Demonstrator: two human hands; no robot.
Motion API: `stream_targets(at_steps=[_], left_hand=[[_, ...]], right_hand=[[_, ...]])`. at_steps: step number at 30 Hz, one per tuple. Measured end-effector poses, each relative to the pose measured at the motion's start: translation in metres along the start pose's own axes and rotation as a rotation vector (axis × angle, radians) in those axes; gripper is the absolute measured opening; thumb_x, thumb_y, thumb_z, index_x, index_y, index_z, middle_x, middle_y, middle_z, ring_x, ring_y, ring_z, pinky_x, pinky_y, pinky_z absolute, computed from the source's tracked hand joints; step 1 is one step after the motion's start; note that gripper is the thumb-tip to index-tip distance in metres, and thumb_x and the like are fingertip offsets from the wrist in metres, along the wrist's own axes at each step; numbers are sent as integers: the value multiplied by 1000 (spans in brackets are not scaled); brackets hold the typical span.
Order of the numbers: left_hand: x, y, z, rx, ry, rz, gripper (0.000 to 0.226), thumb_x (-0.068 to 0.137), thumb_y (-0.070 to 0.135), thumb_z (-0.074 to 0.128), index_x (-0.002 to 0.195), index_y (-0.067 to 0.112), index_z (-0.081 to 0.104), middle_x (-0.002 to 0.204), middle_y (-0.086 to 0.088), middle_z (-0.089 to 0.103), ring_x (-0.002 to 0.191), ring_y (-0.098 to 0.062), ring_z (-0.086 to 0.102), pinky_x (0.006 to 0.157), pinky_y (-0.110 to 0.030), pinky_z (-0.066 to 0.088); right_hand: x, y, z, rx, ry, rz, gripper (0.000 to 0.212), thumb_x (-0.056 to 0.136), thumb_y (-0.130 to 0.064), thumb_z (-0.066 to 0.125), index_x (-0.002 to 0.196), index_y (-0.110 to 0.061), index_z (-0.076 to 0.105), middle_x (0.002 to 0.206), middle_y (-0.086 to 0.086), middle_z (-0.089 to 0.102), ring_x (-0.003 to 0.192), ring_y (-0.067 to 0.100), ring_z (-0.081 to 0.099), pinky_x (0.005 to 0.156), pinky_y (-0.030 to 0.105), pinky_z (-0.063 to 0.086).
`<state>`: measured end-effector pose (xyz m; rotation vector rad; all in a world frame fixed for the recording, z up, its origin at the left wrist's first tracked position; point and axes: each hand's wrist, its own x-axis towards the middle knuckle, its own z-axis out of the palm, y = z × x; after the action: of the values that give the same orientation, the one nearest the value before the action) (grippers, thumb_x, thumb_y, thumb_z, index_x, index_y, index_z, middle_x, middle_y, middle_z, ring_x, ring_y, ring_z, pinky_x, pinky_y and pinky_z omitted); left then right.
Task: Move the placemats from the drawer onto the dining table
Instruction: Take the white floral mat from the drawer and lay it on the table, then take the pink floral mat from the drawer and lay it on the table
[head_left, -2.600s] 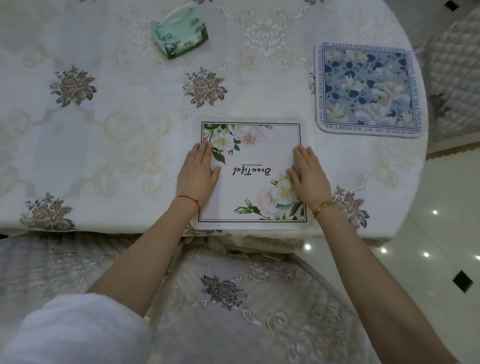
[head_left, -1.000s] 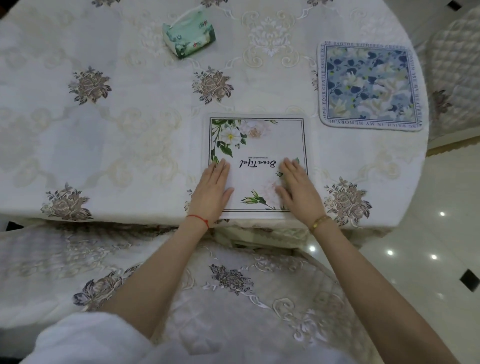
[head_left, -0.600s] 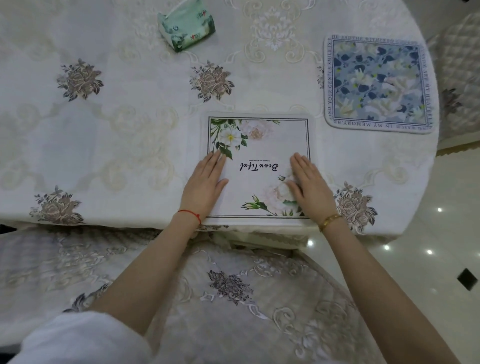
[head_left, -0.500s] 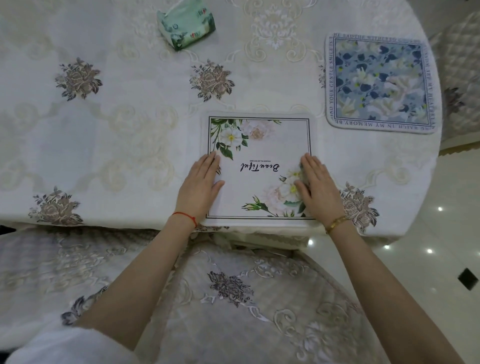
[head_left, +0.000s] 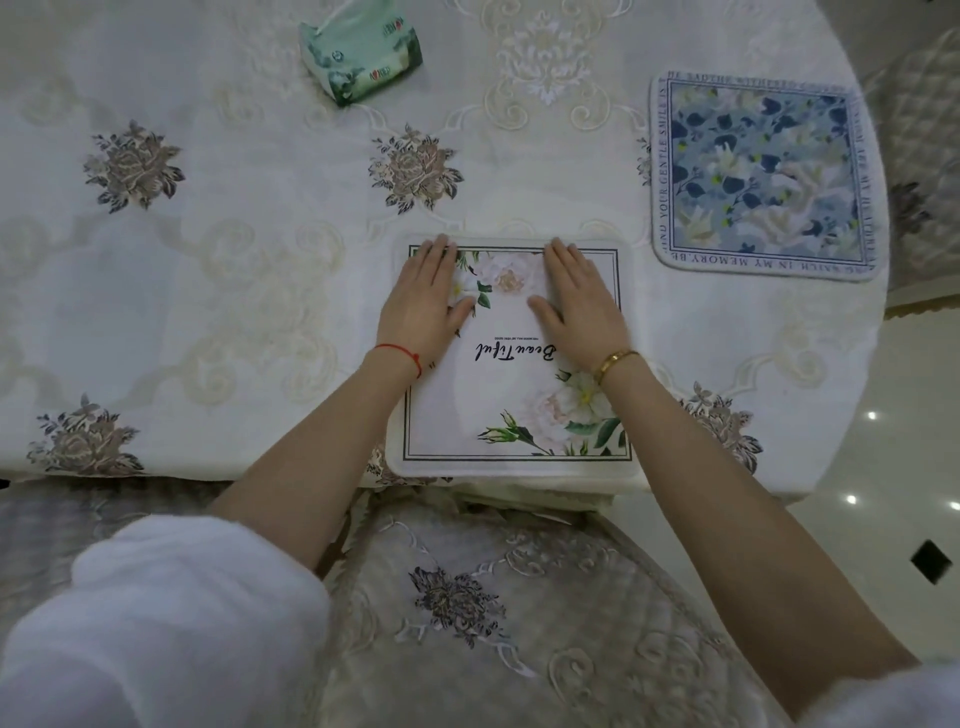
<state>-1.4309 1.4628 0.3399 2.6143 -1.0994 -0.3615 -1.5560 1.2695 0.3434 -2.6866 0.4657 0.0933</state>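
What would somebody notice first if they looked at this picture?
Probably the two hands, left hand and right hand, pressed flat on the white flowered placemat at the table's near edge. Next, the blue flowered placemat at far right, and a green tissue pack beyond.

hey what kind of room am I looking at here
Most likely a home dining room. A round table under an embroidered floral tablecloth holds two placemats, one white floral, one blue, plus a tissue pack. A chair with a matching cover is tucked in at the table's edge.
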Motion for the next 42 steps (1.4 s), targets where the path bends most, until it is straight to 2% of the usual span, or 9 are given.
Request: stream_targets(at_steps=[3,10,17,23,26,30,34,38,42], left_hand=[[-16,-8,-2,6,25,-27,64,100,41,35,151,5,17,159,-10,16,148,-23,11,121,-34,9],[-75,2,-6,-39,19,-40,58,100,29,42,149,5,24,157,-13,23,146,-27,17,120,-31,9],[-139,27,-13,-12,8,73,48,95,21,51,138,1,43,142,-20,44,130,-34,42,110,-44,37],[-174,74,-30,-23,48,174,41,94,20,56,130,2,53,130,-17,57,119,-33,53,103,-43,43],[-186,106,-32,-19,43,243,39,94,20,56,129,4,55,126,-15,60,115,-32,56,99,-43,46],[-207,163,-26,-24,48,322,35,93,20,58,125,5,58,121,-14,63,109,-31,59,93,-43,50],[-235,237,-7,-18,26,404,32,93,18,57,123,6,58,117,-14,64,107,-31,59,91,-42,49],[-262,314,21,-77,7,443,27,92,19,57,117,9,60,106,-11,65,95,-29,60,80,-37,50],[-285,392,56,-102,-43,487,24,92,21,57,113,11,61,102,-7,65,91,-26,61,79,-36,50]], right_hand=[[-22,15,-3,8,49,75,63,102,-39,36,153,-8,16,161,7,13,149,19,7,121,30,2],[-100,20,-2,43,94,165,57,101,-31,42,149,-7,28,158,9,25,147,23,16,121,37,14],[-185,6,-10,-13,142,247,49,98,-23,50,142,-4,41,146,16,43,140,33,34,116,42,26],[-272,21,-33,34,236,314,43,95,-18,54,136,-4,49,139,16,50,130,33,45,108,45,39],[-324,32,-44,54,305,373,40,93,-17,59,131,-5,53,129,15,57,119,32,52,100,42,45],[-397,50,-57,40,392,432,36,91,-10,63,124,-1,57,119,18,62,110,35,57,97,42,45],[-480,81,-67,77,449,539,37,93,-14,61,127,-2,56,123,16,61,114,32,56,102,40,43],[-562,120,-81,116,471,623,37,94,-17,59,129,-5,56,125,13,61,117,29,55,102,38,42],[-643,168,-101,110,478,716,36,95,-18,58,129,-6,56,126,12,61,119,28,53,103,29,36]])
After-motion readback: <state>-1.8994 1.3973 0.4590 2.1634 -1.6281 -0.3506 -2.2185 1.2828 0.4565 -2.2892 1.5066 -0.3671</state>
